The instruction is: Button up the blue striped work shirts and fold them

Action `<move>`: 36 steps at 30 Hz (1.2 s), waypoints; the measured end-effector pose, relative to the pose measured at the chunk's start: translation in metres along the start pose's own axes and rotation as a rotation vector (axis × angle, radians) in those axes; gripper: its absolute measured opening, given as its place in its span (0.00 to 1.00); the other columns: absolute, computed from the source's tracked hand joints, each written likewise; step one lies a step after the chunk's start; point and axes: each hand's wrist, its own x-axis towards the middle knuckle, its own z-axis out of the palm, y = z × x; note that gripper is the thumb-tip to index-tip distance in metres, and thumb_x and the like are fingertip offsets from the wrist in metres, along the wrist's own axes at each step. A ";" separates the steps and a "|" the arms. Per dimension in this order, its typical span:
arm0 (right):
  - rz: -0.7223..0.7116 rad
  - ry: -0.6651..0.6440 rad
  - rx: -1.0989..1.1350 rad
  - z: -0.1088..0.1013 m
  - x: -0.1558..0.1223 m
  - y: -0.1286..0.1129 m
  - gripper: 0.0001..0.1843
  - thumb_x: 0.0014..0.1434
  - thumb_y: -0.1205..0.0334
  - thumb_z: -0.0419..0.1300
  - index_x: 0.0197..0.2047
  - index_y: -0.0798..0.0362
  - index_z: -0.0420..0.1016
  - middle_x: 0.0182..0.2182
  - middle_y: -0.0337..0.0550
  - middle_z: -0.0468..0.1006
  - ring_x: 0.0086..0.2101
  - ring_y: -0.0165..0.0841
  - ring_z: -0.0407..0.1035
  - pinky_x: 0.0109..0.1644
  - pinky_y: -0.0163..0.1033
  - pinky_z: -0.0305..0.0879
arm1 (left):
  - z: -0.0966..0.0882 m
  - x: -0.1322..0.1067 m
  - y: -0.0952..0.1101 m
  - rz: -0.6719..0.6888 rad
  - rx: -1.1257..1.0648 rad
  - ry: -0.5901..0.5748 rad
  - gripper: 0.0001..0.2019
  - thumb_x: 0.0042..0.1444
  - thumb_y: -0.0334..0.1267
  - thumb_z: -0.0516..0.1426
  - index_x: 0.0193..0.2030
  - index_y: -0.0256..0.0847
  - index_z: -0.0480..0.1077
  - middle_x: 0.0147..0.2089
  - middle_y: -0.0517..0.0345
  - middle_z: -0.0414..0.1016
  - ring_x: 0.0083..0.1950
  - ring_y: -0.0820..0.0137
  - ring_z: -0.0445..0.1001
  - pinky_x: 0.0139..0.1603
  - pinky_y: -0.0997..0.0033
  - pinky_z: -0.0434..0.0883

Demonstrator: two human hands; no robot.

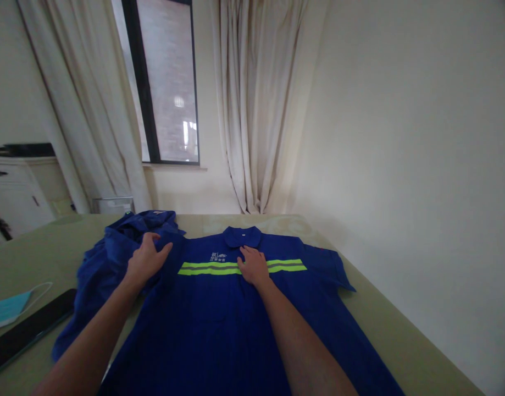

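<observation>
A blue work shirt [219, 324] with a yellow-green reflective stripe and a small white logo lies spread flat, collar away from me, on a pale green table [384, 324]. My right hand [253, 265] rests flat on the chest stripe, fingers stretched out. My left hand [146, 257] sits at the shirt's left shoulder, fingers curled over the fabric where it meets a second, crumpled blue garment [107, 258].
A black phone [25, 333] and a light blue face mask [7, 309] lie at the table's left edge. Behind the table are cream curtains [256, 110], a dark-framed window [165, 82] and a white cabinet [11, 192]. A white wall runs along the right.
</observation>
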 end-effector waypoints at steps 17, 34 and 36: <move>-0.012 0.036 0.018 0.000 0.000 0.001 0.24 0.68 0.55 0.53 0.65 0.51 0.72 0.65 0.49 0.71 0.63 0.42 0.63 0.66 0.48 0.55 | 0.026 -0.053 0.001 0.389 0.075 -0.742 0.18 0.58 0.51 0.54 0.47 0.45 0.75 0.33 0.58 0.79 0.36 0.61 0.79 0.39 0.67 0.72; 0.175 0.602 0.120 -0.043 -0.006 0.047 0.15 0.70 0.58 0.51 0.52 0.55 0.73 0.47 0.52 0.77 0.49 0.43 0.68 0.56 0.45 0.61 | 0.103 -0.090 0.036 0.457 0.425 -0.302 0.39 0.66 0.65 0.40 0.77 0.46 0.51 0.79 0.53 0.47 0.78 0.47 0.47 0.74 0.31 0.45; 0.350 0.570 0.025 -0.068 -0.015 0.081 0.18 0.68 0.56 0.54 0.55 0.57 0.72 0.51 0.57 0.76 0.53 0.47 0.67 0.58 0.47 0.60 | 0.101 -0.082 0.031 0.449 0.427 -0.296 0.38 0.66 0.64 0.41 0.76 0.47 0.52 0.79 0.52 0.48 0.78 0.47 0.47 0.73 0.31 0.46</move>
